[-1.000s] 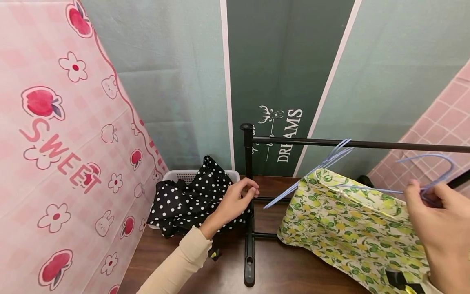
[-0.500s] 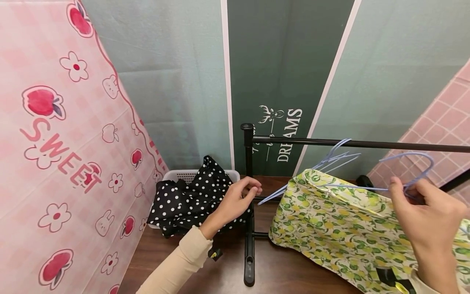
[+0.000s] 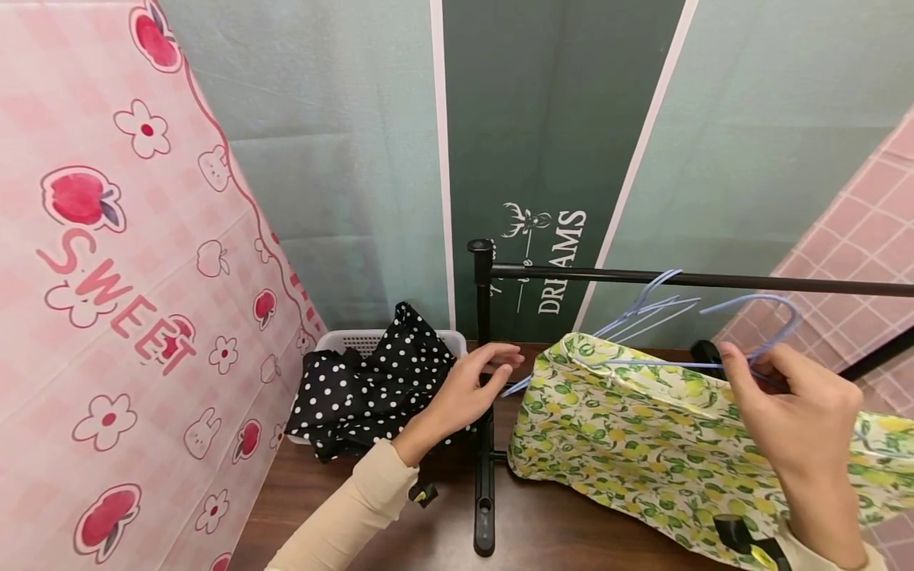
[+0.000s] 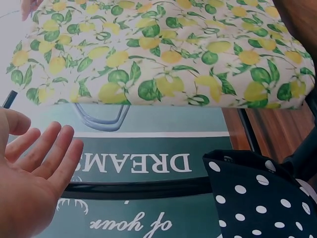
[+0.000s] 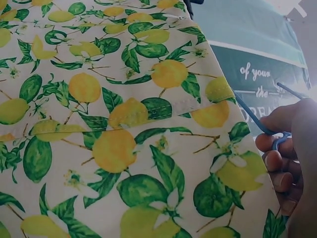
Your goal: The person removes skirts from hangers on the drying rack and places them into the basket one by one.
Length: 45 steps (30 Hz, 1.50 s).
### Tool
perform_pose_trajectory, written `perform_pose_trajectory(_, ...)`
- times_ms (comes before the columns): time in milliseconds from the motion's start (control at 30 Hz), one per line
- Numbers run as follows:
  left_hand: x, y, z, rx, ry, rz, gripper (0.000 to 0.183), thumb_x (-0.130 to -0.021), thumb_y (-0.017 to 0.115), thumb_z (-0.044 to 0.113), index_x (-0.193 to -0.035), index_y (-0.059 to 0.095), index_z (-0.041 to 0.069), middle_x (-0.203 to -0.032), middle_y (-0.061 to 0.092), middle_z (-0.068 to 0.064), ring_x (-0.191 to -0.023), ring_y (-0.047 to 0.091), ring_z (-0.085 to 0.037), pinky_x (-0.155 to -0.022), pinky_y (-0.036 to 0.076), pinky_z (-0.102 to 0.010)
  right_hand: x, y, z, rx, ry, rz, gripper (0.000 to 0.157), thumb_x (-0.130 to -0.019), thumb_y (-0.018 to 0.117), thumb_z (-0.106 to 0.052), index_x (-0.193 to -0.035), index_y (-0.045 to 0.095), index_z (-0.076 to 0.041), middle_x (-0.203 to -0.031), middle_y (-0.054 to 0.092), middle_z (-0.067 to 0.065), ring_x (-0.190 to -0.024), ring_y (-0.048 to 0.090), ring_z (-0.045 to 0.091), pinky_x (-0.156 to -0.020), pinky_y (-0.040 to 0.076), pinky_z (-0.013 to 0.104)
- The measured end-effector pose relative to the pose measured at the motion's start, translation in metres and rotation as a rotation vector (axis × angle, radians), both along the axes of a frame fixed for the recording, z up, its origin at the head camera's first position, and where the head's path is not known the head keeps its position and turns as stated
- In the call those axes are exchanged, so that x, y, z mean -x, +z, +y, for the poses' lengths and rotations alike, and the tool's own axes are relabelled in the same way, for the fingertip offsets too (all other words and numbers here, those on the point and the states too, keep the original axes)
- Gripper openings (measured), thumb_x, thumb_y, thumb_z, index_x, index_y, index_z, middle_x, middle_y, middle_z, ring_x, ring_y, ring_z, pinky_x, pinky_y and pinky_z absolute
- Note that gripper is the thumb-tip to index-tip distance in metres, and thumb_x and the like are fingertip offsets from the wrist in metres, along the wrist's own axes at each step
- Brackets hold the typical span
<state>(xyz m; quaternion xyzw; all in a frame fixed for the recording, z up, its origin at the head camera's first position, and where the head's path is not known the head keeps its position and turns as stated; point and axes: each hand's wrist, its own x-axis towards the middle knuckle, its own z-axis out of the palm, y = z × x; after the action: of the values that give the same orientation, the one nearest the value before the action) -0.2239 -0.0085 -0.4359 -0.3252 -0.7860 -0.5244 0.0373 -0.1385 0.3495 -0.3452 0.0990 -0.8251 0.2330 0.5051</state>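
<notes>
My right hand (image 3: 796, 412) pinches a blue clothes hanger (image 3: 774, 317) just below its hook. From that hanger hangs a lemon-print cloth (image 3: 643, 444), white with yellow lemons and green leaves; it fills much of the right wrist view too. My left hand (image 3: 474, 388) is held in the air by the rack's upright post, palm and relaxed fingers showing in the left wrist view, with nothing in it. Other blue hangers (image 3: 646, 297) hang from the black clothes rack's top bar (image 3: 757, 281), their lower parts partly hidden behind the cloth.
A white plastic basket (image 3: 350, 341) holding black polka-dot fabric (image 3: 357, 396) stands on the brown wooden floor (image 3: 571, 531), left of the rack's post (image 3: 485, 460). A pink printed curtain (image 3: 143, 317) borders the left side, and a green curtain (image 3: 550, 119) hangs behind the rack.
My right hand has moved left along the rack, carrying the hanger and lemon-print cloth. The left hand has shifted slightly right and its fingers have straightened. The hanging blue hangers have spread apart.
</notes>
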Motion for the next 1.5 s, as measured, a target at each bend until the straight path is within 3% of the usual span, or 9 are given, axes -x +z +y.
perform_pose_trajectory(300,-0.003,0.000,-0.002,0.013,-0.005,-0.027,0.037,-0.113,0.056,0.018,-0.149,0.058,0.010,-0.138,0.070,-0.007,-0.124,0.068,-0.020,-0.106,0.057,-0.034,0.007,-0.006,-0.019,0.007,0.076,0.027,0.060,-0.097,0.076,-0.049,-0.059,0.057,-0.006,-0.051,0.045,-0.001,-0.054,0.031,-0.014,-0.062,0.023,0.004)
perform_pose_trajectory(567,-0.006,0.001,-0.005,0.012,0.001,-0.033,0.035,-0.112,0.059,0.020,-0.144,0.061,0.008,-0.138,0.067,-0.008,-0.116,0.069,-0.020,-0.101,0.059,-0.032,0.010,-0.008,-0.026,0.010,0.090,0.004,0.064,-0.098,0.072,-0.056,-0.064,0.064,-0.003,-0.053,0.051,0.005,-0.058,0.033,-0.016,-0.065,0.026,0.003)
perform_pose_trajectory(800,-0.007,0.000,-0.006,0.010,0.019,-0.006,0.031,-0.111,0.061,0.022,-0.139,0.065,0.010,-0.124,0.067,-0.006,-0.108,0.068,-0.017,-0.094,0.060,-0.029,0.010,-0.004,-0.037,0.008,0.119,-0.006,0.076,-0.099,0.063,-0.068,-0.067,0.065,0.001,-0.055,0.054,0.009,-0.058,0.033,-0.014,-0.063,0.027,0.004)
perform_pose_trajectory(1133,-0.006,-0.003,-0.015,-0.021,0.067,0.067,0.012,-0.108,0.064,0.020,-0.113,0.073,0.013,-0.108,0.066,-0.001,-0.085,0.061,-0.010,-0.076,0.057,-0.025,0.015,-0.009,-0.043,-0.037,0.192,-0.024,0.071,-0.098,0.062,-0.066,-0.073,0.068,0.001,-0.059,0.058,0.006,-0.057,0.035,-0.010,-0.057,0.029,0.011)
perform_pose_trajectory(1500,-0.005,0.003,-0.028,-0.022,0.152,0.060,0.015,-0.108,0.065,0.022,-0.114,0.075,0.013,-0.103,0.073,-0.002,-0.089,0.070,-0.012,-0.080,0.061,-0.028,0.022,-0.014,-0.048,-0.047,0.244,-0.092,0.063,-0.098,0.060,-0.063,-0.077,0.067,-0.004,-0.064,0.055,-0.001,-0.059,0.034,-0.008,-0.054,0.030,0.016)
